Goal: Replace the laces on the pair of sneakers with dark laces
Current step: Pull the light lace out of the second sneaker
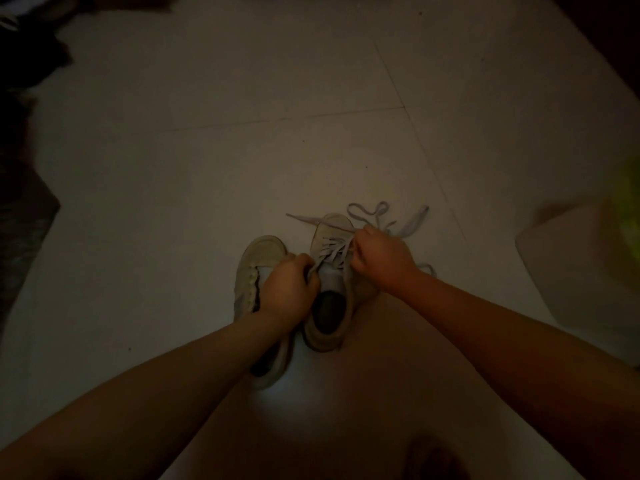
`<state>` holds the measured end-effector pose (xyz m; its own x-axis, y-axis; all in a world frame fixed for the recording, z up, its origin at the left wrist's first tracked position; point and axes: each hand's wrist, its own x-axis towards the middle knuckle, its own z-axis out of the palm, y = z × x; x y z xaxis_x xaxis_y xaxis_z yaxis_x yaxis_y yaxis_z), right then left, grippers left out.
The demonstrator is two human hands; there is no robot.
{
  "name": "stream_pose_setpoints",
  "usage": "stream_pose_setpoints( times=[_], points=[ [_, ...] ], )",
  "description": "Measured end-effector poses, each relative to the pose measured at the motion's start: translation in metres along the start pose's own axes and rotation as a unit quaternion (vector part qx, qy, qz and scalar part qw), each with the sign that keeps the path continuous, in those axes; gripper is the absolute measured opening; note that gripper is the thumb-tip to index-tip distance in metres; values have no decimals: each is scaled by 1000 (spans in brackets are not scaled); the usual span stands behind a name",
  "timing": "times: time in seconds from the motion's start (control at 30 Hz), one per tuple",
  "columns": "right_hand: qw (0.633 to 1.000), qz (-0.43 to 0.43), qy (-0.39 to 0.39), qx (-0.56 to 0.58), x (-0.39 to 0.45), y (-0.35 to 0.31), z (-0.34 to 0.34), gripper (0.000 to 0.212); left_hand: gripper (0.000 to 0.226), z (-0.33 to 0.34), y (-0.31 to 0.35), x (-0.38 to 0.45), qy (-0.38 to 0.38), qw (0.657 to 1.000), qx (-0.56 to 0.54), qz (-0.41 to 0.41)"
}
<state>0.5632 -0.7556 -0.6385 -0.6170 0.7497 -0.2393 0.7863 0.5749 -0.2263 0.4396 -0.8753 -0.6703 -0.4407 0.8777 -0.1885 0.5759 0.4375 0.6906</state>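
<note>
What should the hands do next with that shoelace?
Probably pull the light lace out of the next eyelets. Both the left hand and right hand pinch it, and it is still threaded across the right sneaker.

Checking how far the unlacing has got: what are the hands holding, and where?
Both hands grip the pale lace of the right-hand sneaker: left hand at the near eyelets, right hand on the strand by the far side.

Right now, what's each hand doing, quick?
Left hand: closed, pinching the light lace at the right sneaker's eyelets.
Right hand: closed, gripping the same lace's other side.
</note>
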Motion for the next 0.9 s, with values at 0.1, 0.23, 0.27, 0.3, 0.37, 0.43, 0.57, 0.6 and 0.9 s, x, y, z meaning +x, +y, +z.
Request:
stream_pose_setpoints(
  times=[0.1,0.23,0.27,0.3,0.37,0.43,0.57,0.6,0.9],
  points=[
    [1000,-2,7,13,-1,3,5,16,16,0,0,-1,2,1000,-11,-3],
    [972,79,-68,211,2,7,7,13,20,-1,0,0,-8,1000,-7,-16],
    [969,83,-82,216,1,8,9,15,22,0,1,0,-10,1000,-3,-18],
    [967,87,-81,226,0,8,11,17,25,0,1,-1,-12,1000,-2,-19],
    [954,102,-58,275,1,8,14,17,32,1,1,0,-19,1000,-2,-17],
    [918,124,-46,375,3,3,9,20,40,0,2,1,-27,1000,8,-13],
    [833,174,-77,519,13,-15,-5,5,48,0,12,8,-24,999,20,9],
    [821,196,-85,530,15,-19,-7,10,48,0,15,12,-22,1000,13,8],
    [710,224,-49,666,10,-11,-27,32,30,14,30,30,-37,996,75,-19]
  ],
)
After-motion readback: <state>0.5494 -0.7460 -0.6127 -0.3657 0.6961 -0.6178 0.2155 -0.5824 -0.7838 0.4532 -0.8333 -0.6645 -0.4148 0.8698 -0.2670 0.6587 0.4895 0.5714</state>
